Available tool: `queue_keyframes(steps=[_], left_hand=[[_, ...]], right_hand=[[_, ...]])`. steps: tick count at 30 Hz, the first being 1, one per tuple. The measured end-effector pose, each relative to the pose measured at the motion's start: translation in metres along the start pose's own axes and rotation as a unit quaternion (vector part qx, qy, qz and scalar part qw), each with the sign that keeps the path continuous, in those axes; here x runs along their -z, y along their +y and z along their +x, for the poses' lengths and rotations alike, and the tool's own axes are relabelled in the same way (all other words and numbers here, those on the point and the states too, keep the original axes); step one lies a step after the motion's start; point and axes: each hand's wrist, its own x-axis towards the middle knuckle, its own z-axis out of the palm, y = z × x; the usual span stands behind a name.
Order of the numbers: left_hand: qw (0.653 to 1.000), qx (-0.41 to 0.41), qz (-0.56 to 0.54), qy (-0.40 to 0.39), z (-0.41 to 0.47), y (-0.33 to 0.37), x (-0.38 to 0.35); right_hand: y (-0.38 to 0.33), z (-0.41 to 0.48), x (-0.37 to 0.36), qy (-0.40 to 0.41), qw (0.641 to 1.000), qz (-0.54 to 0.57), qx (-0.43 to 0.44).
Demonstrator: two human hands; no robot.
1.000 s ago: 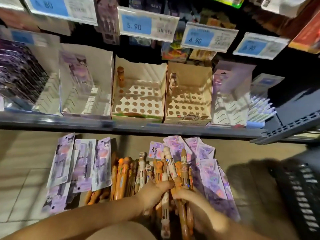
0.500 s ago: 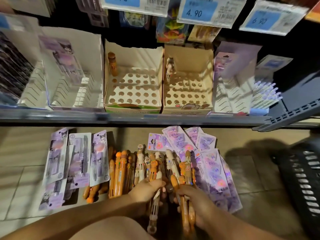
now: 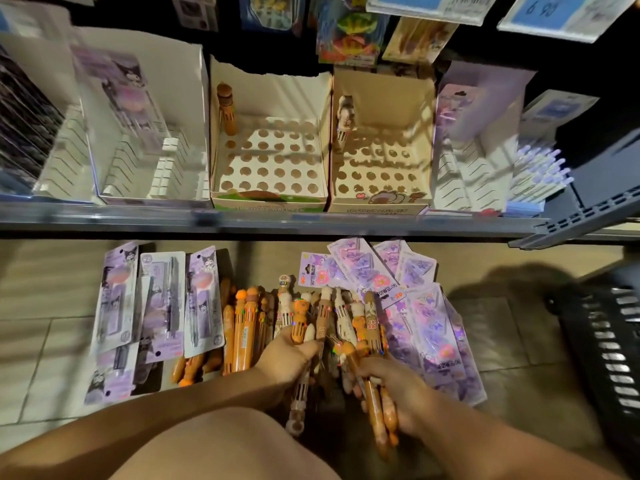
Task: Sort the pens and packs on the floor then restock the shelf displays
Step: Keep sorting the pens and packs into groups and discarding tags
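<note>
Head view: the person crouches in front of a low shelf (image 3: 242,221), with a bare knee (image 3: 214,445) at the bottom of the frame. On the floor (image 3: 45,306) below the shelf lies a heap of pens (image 3: 249,327), orange, brown and cream, most pointing toward the shelf. Left of the heap, three purple packs (image 3: 162,299) lie side by side on top of a few more. Right of the heap, a second spread of packs (image 3: 433,327) fans out and overlaps.

The left hand (image 3: 287,358) is over the middle of the heap, its fingers curled round a few mixed pens (image 3: 299,323); one pale pen runs back under the wrist. The right hand (image 3: 391,386) is just beside it, clenched round a bunch of orange pens (image 3: 375,410) whose ends stick out toward the person.

On the shelf stand two cardboard boxes with rows of round holes. The left box (image 3: 270,161) holds one brown pen (image 3: 227,109) upright in its back left corner. The right box (image 3: 381,161) holds one white pen (image 3: 344,119) in the same corner. A white slotted tray (image 3: 145,168) to the left has one purple pack leaning at its back. Another tray (image 3: 474,161) stands to the right, with pale capped pens (image 3: 536,171) beyond it. Blue price tags (image 3: 561,12) hang above. A black basket (image 3: 606,358) sits on the floor at far right.
</note>
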Motion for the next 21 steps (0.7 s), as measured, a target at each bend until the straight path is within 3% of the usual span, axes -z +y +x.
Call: queue_keyframes(steps=[10,17,21], left_hand=[[0.995,-0.037,0.095,0.014,0.014,-0.008,-0.001],[0.995,0.032,-0.09,-0.023,0.008,0.006,-0.007],[0.994,0.032,-0.105,-0.009,0.004,0.01,-0.007]], right_hand=[[0.009,-0.018,0.013,0.008,0.999,0.046,-0.006],[-0.006,-0.023,0.012,-0.016,0.997,0.076,0.005],[-0.018,-0.026,0.002,-0.029,0.996,0.085,0.02]])
